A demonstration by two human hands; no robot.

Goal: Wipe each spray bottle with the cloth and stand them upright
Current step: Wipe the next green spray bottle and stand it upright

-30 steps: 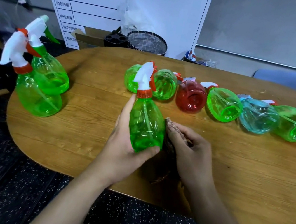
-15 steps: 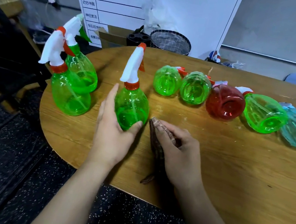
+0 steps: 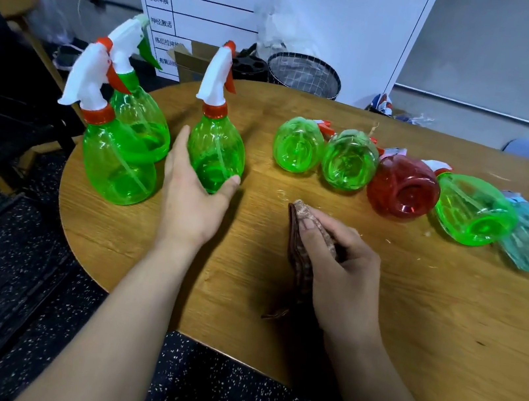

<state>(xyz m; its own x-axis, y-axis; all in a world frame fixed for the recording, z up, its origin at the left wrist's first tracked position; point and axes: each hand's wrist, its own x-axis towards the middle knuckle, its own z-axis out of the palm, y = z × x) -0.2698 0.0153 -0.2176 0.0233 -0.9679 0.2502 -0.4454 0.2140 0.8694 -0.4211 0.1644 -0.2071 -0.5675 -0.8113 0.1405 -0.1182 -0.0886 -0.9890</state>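
while l hand (image 3: 192, 199) cups bottle (image 3: 215, 154), cloth (image 3: 303, 255) in r.

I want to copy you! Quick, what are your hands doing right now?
Left hand: curled round the upright green spray bottle, holding it.
Right hand: closed, gripping the brown cloth.
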